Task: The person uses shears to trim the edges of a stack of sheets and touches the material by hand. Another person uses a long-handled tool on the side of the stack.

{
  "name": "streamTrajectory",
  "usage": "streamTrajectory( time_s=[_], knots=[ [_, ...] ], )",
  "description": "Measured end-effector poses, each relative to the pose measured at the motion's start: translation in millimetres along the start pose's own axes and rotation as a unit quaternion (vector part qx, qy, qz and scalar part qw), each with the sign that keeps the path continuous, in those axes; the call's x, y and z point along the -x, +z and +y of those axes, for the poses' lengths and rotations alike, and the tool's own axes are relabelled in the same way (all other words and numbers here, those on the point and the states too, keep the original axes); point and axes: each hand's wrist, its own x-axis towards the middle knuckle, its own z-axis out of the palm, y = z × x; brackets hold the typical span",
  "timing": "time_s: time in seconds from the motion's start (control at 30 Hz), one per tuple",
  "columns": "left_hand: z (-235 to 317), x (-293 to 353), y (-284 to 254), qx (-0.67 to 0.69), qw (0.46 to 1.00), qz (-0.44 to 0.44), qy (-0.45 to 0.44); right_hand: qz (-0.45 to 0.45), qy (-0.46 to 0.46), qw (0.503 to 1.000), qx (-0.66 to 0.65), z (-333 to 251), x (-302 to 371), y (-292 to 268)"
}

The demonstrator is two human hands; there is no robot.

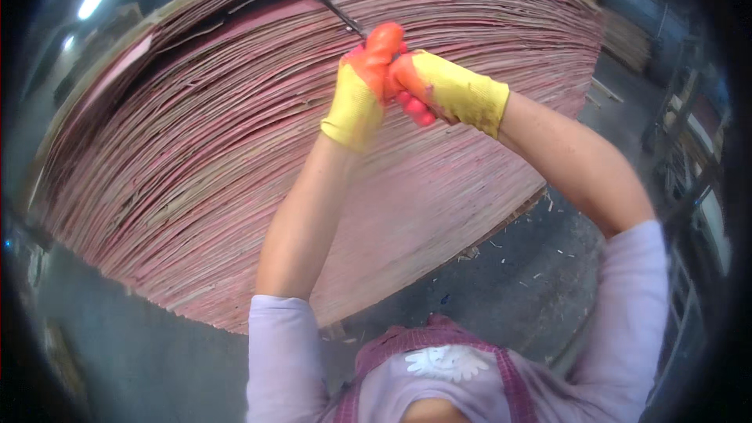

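The dark tool [337, 12] is a slim bar, and it reaches up and to the left from the person's hands. Its far end is at the upper part of a tall stack of thin sheets [439, 188], near a dark gap between the top layers; I cannot tell if it touches a sheet there. The left hand [374, 61] is closed around the tool. The right hand [423, 84], just beside it and touching it, is also closed and seems to grip the same handle, which the fingers mostly hide. Both wear yellow gloves with orange-red coating.

I judge that the step in hand is working the bar at the layered edge with 2 hands. The next move probably calls for a firm hold and careful control of the tip, so that the thin edges do not split.

Around the stack is the grey floor [540, 266] with small pale scraps. Nearer is the person's purple apron [431, 335].
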Motion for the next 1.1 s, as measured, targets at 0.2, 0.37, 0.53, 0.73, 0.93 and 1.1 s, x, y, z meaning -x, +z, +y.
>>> streamTrajectory(
  time_s=[0.2,0.37,0.53,0.73,0.93,1.1],
  knots=[
    [-3.5,-11.8,2.2,-0.107,0.991,0.054,0.064,-0.040,-0.004,0.999,0.033,18.1,-19.5,6.4],
    [2.3,38.3,-10.3,-0.122,0.959,-0.251,-0.052,-0.068,-0.069,0.995,0.025,41.4,35.4,-3.8],
    [24.3,89.1,-44.4,-0.413,0.880,-0.234,-0.004,0.046,0.004,0.990,0.135,56.0,111.0,-28.9],
    [106.7,56.3,-72.2,-0.658,0.512,0.116,0.540,0.224,-0.095,0.866,0.437,20.6,105.8,-100.3],
    [122.4,24.4,-78.9,-0.807,0.313,0.175,0.469,0.250,-0.143,0.747,0.599,-40.8,60.5,-117.9],
    [114.1,19.5,-86.8,-0.804,0.334,0.164,0.464,0.251,-0.151,0.733,0.614,-56.4,37.8,-134.0]
  ],
)
